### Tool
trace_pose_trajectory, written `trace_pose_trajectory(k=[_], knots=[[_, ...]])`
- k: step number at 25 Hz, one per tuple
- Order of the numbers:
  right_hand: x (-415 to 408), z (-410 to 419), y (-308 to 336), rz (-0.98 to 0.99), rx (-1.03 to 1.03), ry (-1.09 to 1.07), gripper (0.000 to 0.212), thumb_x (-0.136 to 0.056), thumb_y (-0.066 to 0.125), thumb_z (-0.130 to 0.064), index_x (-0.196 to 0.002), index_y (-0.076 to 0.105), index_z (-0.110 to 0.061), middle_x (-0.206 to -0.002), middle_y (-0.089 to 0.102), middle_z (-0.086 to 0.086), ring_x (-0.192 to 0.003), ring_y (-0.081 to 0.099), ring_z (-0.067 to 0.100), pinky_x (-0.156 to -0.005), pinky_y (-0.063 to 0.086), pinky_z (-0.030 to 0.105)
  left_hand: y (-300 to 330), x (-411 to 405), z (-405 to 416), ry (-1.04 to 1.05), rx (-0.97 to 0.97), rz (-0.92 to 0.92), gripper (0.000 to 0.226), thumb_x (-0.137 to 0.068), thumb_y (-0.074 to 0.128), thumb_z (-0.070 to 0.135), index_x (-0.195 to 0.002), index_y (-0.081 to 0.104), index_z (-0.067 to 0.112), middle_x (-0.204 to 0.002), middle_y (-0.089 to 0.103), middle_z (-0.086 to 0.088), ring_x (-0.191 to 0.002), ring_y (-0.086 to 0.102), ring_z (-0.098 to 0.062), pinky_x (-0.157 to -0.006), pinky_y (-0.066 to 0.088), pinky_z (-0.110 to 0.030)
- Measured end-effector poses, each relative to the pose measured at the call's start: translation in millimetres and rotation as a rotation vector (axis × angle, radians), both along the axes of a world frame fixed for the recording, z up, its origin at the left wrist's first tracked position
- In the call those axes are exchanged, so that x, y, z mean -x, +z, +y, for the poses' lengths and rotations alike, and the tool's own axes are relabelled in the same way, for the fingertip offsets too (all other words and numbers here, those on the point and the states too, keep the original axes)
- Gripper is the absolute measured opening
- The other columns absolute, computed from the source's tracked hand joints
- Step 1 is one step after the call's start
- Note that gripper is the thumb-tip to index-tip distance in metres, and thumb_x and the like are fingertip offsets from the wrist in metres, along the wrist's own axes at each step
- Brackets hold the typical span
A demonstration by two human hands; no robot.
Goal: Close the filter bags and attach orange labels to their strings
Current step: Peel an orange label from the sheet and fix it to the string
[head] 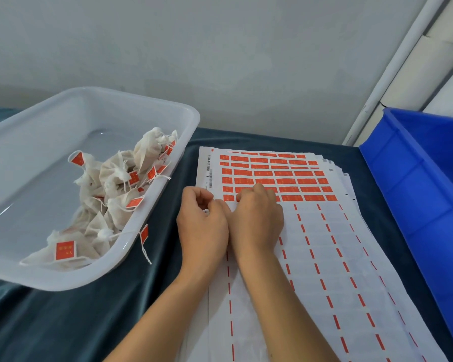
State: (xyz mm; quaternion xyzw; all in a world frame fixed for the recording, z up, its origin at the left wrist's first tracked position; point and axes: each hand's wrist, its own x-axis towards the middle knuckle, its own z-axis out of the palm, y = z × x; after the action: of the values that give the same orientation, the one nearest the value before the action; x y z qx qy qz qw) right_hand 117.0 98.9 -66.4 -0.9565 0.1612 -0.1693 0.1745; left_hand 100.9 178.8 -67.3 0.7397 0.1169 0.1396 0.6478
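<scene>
Both hands meet at the label sheet (pixel 285 231), at the lowest row of remaining orange labels (pixel 293 197); the right hand (pixel 256 220) lies curled over that row's left end, what it pinches hidden; the left hand (pixel 202 223) curls beside it, contents unclear; labels run rightward, long sides across; finished filter bags (pixel 115 189) lie left in the clear tub (pixel 168 111); a blue bin (pixel 416 192) crowds the right.
</scene>
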Motion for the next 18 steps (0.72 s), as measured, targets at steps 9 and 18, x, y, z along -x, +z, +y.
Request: trace_pose_trajectory(k=[9, 18], knots=[[-7.1, -6.0, 5.6, -0.002, 0.017, 0.097, 0.041, -0.095, 0.062, -0.054, -0.121, 0.073, -0.024, -0.12, 0.07, -0.001, -0.1, 0.063, 0.018, -0.089, 0.054, 0.029, 0.1, 0.7, 0.5, 0.004, -0.03, 0.006, 0.014, -0.095, 0.059, 0.015, -0.089, 0.053, 0.025, -0.092, 0.064, 0.021, -0.083, 0.064, 0.005, -0.058, 0.049, -0.012], [0.1, -19.1, -12.7, -0.114, -0.05, 0.174, 0.043, -0.091, 0.063, -0.062, -0.12, 0.072, -0.032, -0.125, 0.067, -0.009, -0.109, 0.057, 0.012, -0.092, 0.045, 0.025, -0.4, 0.1, 0.5, -0.041, 0.005, -0.031, 0.022, -0.098, 0.058, 0.009, -0.095, 0.054, 0.031, -0.099, 0.063, 0.032, -0.094, 0.06, 0.018, -0.063, 0.048, -0.004]])
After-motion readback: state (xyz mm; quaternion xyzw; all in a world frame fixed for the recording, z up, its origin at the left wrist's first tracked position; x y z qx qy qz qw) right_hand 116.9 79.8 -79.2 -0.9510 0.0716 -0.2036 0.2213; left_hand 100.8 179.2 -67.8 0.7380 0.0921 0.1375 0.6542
